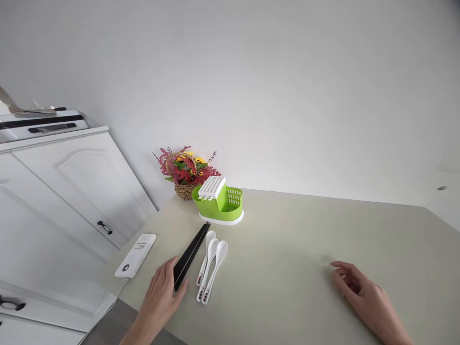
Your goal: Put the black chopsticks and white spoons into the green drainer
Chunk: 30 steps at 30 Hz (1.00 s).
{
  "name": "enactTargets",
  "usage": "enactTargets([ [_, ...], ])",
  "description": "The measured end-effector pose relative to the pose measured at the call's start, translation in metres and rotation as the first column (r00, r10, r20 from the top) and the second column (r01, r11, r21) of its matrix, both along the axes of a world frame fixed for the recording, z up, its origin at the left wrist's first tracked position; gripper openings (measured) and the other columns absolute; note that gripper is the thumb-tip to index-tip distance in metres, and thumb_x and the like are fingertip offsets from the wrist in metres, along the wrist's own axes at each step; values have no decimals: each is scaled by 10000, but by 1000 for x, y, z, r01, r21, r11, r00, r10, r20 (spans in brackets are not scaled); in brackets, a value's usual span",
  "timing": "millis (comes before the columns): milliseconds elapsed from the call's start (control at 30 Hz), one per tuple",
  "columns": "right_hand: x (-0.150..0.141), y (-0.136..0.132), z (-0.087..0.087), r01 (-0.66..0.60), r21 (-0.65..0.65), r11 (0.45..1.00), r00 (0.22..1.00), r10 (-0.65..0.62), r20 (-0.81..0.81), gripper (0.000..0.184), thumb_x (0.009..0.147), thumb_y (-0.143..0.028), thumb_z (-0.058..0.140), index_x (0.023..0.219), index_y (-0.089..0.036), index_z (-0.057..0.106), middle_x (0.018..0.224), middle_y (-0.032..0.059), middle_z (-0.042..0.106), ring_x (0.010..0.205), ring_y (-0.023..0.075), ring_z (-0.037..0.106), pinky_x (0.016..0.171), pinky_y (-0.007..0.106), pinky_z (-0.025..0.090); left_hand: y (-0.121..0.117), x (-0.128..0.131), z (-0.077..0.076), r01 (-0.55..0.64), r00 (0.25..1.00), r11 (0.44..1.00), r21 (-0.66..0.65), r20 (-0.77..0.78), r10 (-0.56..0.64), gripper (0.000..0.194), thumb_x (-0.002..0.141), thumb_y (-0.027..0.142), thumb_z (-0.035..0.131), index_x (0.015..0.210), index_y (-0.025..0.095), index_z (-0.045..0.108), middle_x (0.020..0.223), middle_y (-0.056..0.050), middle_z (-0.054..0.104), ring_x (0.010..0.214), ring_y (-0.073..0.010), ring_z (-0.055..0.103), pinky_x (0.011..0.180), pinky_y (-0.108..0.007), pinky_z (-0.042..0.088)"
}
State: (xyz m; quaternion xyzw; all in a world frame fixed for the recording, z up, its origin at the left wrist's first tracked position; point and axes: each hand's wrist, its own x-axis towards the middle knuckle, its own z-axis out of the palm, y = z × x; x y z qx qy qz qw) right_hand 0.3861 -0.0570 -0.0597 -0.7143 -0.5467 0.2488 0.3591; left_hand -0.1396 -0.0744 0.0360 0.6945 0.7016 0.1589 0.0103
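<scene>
A bundle of black chopsticks [190,255] lies slantwise on the table. My left hand [163,285] is at their near end, thumb on one side and fingers on the other. The thumb and fingers stand apart, and the chopsticks rest on the tabletop. Three white spoons [212,268] with patterned handle ends lie just right of the chopsticks, bowls pointing away from me. Behind them stands a green utensil holder [212,209] with a white slotted top and a white base. Far to the right, my right hand [359,290] rests by the tabletop, loosely curled and holding nothing.
A white power bank [135,256] with a cable lies at the table's left edge. A wicker basket of artificial flowers [185,190] stands behind the holder, by the wall. White cabinets [72,211] flank the left, with a white case [46,125] on top.
</scene>
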Motion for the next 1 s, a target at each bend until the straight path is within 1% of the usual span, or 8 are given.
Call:
enactTargets([
  [100,1,1,-4,-7,1,1000,1000,7,-19,441,872,-645,556,1135,-305,655,880,-7,724,704,172,666,636,259,525,12,-3,3,-7,1000,996,-86,-30,4,597,932,473,468,1439,160,495,1419,-179,629,1340,-358,590,1043,-484,536],
  [233,2,2,-9,-5,19,1000,998,6,-59,458,865,-652,571,1148,-303,657,886,-9,732,695,171,677,652,265,537,30,1,15,-16,998,980,-196,-62,4,544,910,354,493,1415,152,508,1397,-178,632,1298,-336,619,1014,-437,537],
  [333,6,5,-13,-5,33,999,997,8,-82,493,817,-678,609,1118,-294,680,858,-3,737,652,179,679,623,277,547,43,7,24,-94,985,950,-299,-164,46,515,879,248,523,1381,132,526,1363,-198,635,1273,-342,631,947,-418,547],
  [467,10,7,-19,3,45,999,996,1,-89,499,766,-680,657,1077,-293,707,809,1,734,626,188,683,597,283,556,57,13,29,-182,955,923,-339,-285,83,544,822,165,586,1359,105,527,1261,-225,669,1205,-365,660,888,-429,544],
  [567,12,9,-21,35,67,997,993,-27,-111,509,732,-694,673,1042,-292,715,748,-2,719,593,194,667,568,295,546,65,14,27,-179,948,919,-351,-310,67,505,777,165,662,1271,120,569,1116,-200,696,1113,-357,697,877,-419,543],
  [667,12,11,-20,52,97,994,988,-37,-149,511,711,-711,676,995,-289,719,698,1,700,569,199,647,541,307,528,67,11,23,-163,937,914,-372,-347,25,441,775,117,656,1212,109,595,1078,-202,683,1070,-363,710,853,-413,543],
  [833,10,9,-18,38,92,995,990,-25,-140,510,724,-705,675,1005,-281,709,674,-3,677,568,200,642,544,309,522,59,-1,8,-95,944,941,-326,-329,-18,486,832,79,539,1317,81,542,1185,-247,630,968,-351,721,777,-399,532],
  [1000,14,6,-28,59,52,997,995,-54,-86,519,794,-698,635,1111,-290,681,680,-12,674,613,215,671,598,326,540,49,-13,-10,-92,951,960,-264,-310,6,598,786,16,492,1377,111,481,1407,-287,502,1124,-349,671,751,-338,514],
])
